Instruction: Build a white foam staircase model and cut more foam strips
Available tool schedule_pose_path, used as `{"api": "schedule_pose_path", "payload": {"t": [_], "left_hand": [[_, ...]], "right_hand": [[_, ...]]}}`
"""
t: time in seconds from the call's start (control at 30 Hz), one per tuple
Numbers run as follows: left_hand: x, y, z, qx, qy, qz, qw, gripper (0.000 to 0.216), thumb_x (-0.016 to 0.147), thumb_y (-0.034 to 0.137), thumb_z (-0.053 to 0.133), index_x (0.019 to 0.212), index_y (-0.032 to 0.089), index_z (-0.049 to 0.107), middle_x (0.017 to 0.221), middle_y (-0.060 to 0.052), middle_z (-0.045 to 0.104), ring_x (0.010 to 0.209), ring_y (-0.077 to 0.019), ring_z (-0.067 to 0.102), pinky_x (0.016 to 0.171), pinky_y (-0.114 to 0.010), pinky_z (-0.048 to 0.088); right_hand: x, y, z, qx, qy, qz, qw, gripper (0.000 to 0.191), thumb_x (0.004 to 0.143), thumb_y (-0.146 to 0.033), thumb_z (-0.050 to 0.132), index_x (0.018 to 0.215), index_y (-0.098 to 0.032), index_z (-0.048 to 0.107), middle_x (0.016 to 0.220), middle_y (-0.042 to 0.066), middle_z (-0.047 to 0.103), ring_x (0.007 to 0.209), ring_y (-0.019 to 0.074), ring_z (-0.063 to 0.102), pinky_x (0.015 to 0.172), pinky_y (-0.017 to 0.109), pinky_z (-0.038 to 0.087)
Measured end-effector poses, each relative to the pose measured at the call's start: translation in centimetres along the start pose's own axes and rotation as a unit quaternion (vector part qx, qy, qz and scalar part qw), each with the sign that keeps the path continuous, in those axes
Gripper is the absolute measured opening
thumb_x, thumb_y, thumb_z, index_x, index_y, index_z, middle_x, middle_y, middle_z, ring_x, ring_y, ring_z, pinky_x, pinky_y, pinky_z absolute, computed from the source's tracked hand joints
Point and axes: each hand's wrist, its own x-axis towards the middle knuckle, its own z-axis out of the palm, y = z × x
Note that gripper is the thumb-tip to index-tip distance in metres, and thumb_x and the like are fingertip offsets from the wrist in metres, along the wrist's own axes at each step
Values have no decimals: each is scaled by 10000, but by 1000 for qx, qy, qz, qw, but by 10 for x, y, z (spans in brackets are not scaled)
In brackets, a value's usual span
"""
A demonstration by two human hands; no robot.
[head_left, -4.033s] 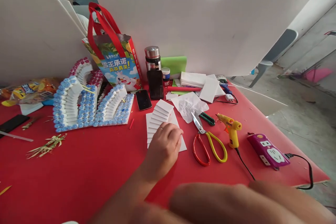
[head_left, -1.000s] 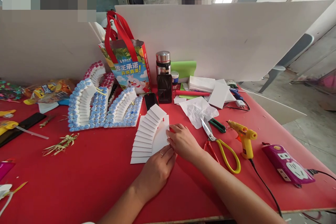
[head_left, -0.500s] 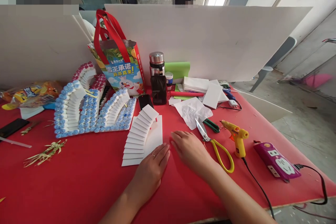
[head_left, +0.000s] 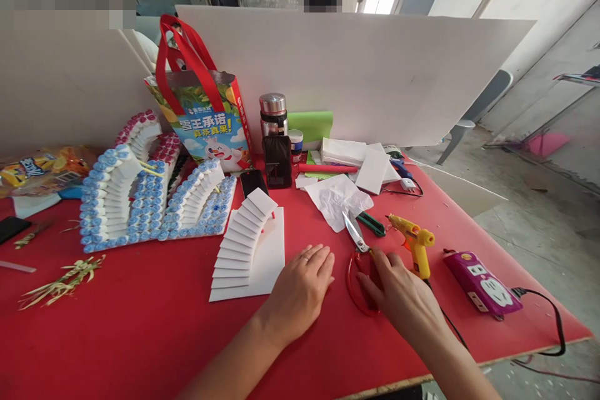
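Note:
My left hand (head_left: 302,284) lies palm down on the red tabletop, fingers stretched out and empty, just right of a white board piece (head_left: 269,262). On that piece, overlapping white strips (head_left: 237,244) form a curved, stepped fan, with small red bits along its inner edge. My right hand (head_left: 405,290) is closed over the handles of a pair of scissors (head_left: 357,234), thumb by the red loop. Their yellow handle is mostly hidden under this hand. The blades lie on the table, pointing away, beside a dark green utility knife (head_left: 372,223) and crumpled white paper (head_left: 338,199).
A yellow glue gun (head_left: 415,237) and a purple power strip (head_left: 487,287) with cords are at the right. Blue-and-white stepped models (head_left: 115,200) stand left. Behind are a shopping bag (head_left: 206,125), a flask (head_left: 273,114), a black phone-like object (head_left: 278,161) and a white partition (head_left: 365,75).
My right hand has moved right, from the table beside my left hand onto the scissors' handles. My left hand has slid right, off the white board piece's edge. The view has shifted slightly.

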Motion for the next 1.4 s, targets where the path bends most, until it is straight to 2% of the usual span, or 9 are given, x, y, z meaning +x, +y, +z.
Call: {"api": "schedule_pose_path", "payload": {"t": [0.1,0.23,0.33,0.5,0.67,0.83,1.0,1.23,1.4], "left_hand": [[10,-5,17,-15,47,8,999,376,982,153,503,1349,87,551,1341,-163,641,1236,-258,618,1081,-420,510],[6,-11,28,-41,72,-17,996,389,984,165,515,1363,80,530,1328,-174,643,1186,-250,644,1000,-390,563],[0,-9,26,-51,74,-8,996,393,987,162,507,1373,94,520,1317,-165,648,1177,-248,650,985,-390,573],[-2,-7,22,-72,97,3,993,401,979,149,521,1379,110,514,1306,-143,658,1178,-243,650,1032,-398,553],[-2,-12,19,-145,121,-38,981,424,994,155,512,1416,167,477,1333,-129,639,1213,-218,630,1017,-372,562],[-3,-13,14,-218,139,-84,962,414,989,164,530,1399,201,485,1311,-116,635,1219,-213,615,1015,-373,556],[-1,-12,13,-252,146,-118,949,377,994,187,527,1369,211,511,1276,-110,635,1150,-198,646,979,-356,565],[-3,-12,13,-287,150,-138,936,371,999,190,521,1368,222,509,1250,-97,615,1072,-162,666,952,-322,559],[-3,-13,14,-296,139,-138,935,366,1001,196,518,1365,234,514,1242,-94,613,1026,-159,676,929,-323,558]], "right_hand": [[2,-5,0,-11,2,13,1000,499,992,-448,478,1391,-148,493,938,98,640,586,206,679,454,267,300],[3,-4,2,-8,12,16,1000,472,986,-447,465,1365,-176,536,862,82,645,625,224,692,482,267,309],[1,1,10,4,30,12,999,400,968,-420,489,1292,-207,585,825,61,653,652,218,690,524,275,357],[-6,10,23,45,58,-3,997,391,959,-415,484,1303,-252,573,861,49,680,707,219,699,553,289,410],[-13,16,31,64,98,-2,993,379,954,-471,510,1268,-270,580,930,38,700,727,217,706,568,303,455],[-27,17,40,100,150,-59,982,434,996,-474,469,1374,-268,528,951,35,678,742,190,689,590,287,481],[-32,16,40,122,188,-85,971,429,1007,-423,488,1405,-262,510,995,38,670,750,172,683,597,269,490],[-17,10,29,167,184,-87,965,424,1002,-377,498,1409,-260,513,916,30,661,662,163,645,569,270,473],[20,-3,10,167,155,-50,972,419,993,-413,481,1366,-239,562,943,55,679,683,190,657,562,288,442]]}}
